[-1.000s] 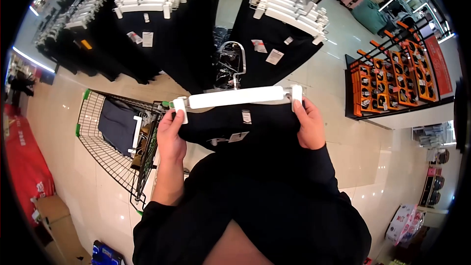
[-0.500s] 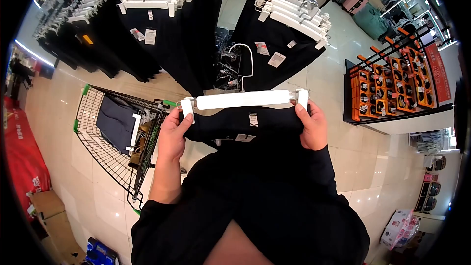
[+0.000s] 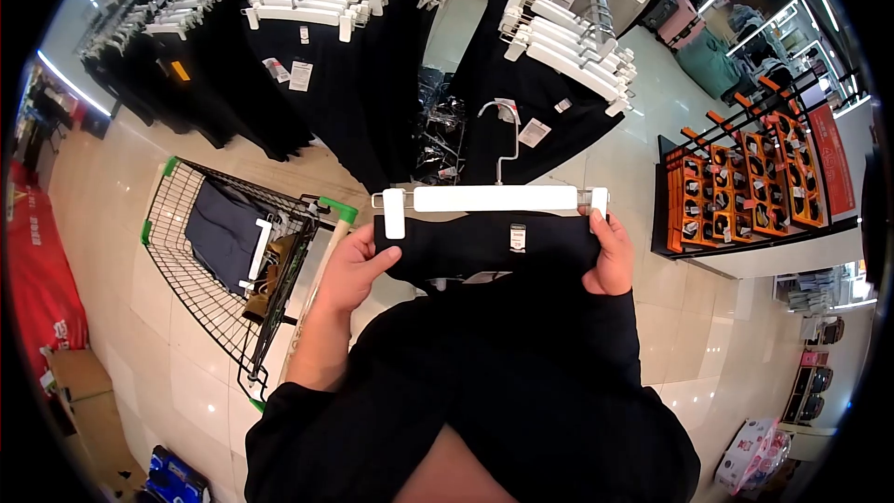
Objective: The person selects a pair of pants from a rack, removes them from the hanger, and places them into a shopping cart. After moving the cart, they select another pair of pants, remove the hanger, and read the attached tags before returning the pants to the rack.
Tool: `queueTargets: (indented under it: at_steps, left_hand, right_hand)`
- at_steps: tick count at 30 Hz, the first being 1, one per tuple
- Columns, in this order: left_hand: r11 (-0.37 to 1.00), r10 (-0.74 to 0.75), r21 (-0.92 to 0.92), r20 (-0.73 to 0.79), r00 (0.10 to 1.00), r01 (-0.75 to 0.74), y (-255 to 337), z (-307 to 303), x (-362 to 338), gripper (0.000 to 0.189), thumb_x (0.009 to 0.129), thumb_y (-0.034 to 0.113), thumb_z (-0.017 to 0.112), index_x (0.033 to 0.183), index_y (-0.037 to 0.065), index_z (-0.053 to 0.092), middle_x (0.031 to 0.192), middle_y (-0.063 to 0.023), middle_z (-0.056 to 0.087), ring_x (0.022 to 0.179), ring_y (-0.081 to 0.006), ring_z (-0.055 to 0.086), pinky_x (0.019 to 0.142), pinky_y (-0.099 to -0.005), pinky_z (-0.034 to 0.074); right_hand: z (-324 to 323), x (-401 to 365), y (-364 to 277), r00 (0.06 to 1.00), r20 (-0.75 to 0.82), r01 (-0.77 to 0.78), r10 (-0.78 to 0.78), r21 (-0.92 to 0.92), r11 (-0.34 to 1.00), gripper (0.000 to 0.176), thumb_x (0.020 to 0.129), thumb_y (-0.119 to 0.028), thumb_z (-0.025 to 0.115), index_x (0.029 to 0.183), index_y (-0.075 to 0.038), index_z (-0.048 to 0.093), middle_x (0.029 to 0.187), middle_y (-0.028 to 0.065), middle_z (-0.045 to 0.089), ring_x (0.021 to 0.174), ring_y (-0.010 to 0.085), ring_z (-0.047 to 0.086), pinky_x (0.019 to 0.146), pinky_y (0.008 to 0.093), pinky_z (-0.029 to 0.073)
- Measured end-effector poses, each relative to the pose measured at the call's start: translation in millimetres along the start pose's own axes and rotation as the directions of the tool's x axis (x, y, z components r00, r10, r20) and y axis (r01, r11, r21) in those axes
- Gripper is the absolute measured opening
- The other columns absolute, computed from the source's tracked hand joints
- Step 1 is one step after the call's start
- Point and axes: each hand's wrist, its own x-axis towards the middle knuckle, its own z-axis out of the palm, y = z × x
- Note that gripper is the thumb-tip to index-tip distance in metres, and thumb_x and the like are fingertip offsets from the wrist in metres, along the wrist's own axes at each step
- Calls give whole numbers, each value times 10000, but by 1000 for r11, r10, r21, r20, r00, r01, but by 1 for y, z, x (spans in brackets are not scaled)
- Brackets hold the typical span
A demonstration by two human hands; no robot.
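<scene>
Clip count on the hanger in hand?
2. Left clip at one end of the hanger, just above the left hand's thumb; right clip at the other end, its bottom partly covered by the right hand's thumb. Whole bar visible.

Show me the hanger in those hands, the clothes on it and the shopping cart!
Hanger (image 3: pixel 495 198): head view, middle of white bar.
Clothes (image 3: pixel 447 244): head view, dark top part.
Shopping cart (image 3: pixel 336 210): head view, green handle end.

Here, the hanger (image 3: pixel 495 198) sits before the wearer, the garment (image 3: pixel 489 247) clipped beneath it. To the left stands the cart (image 3: pixel 223 270), folded clothing (image 3: pixel 223 233) inside. Beyond hang rows of clothes (image 3: pixel 321 84), left and ahead; off right stands the display rack (image 3: pixel 745 182), suitcase (image 3: pixel 682 20) behind it.
</scene>
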Motion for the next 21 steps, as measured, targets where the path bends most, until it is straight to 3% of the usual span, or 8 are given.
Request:
queueTargets:
  at_steps: [12,13,18,21]
  left_hand:
    - [996,46,-77,-83,995,-53,-19,-16,0,340,941,50,568,1267,-46,549,1184,-82,642,1090,-154,595,993,-292,421]
    - [995,70,-65,-116,991,-78,-19,-15,1,311,949,53,581,1248,-32,563,1128,-47,656,1021,-96,603,926,-246,454]
    - [991,114,-47,-178,977,-124,-27,-25,-4,309,965,77,547,1248,-47,561,1184,-85,638,1090,-157,589,986,-297,422]
    - [986,62,-139,-233,970,-96,-16,-15,-4,289,982,106,541,1217,-57,585,1121,-81,659,1018,-139,607,948,-279,437]
  right_hand:
    - [13,-6,0,999,21,42,-40,-78,996,286,949,-199,627,1108,39,619,1028,55,627,962,127,566,896,257,427]
    - [13,-7,1,998,30,49,-46,-112,992,298,952,-209,625,1117,40,617,1033,49,623,969,123,557,907,257,418]
    - [17,-8,7,992,62,118,-111,-117,986,357,1023,-249,500,1164,55,622,1133,90,648,1047,139,572,953,269,412]
    - [28,-10,-3,999,-30,-43,44,11,999,407,1048,-262,424,1148,75,630,1125,121,666,1006,161,606,914,275,451]
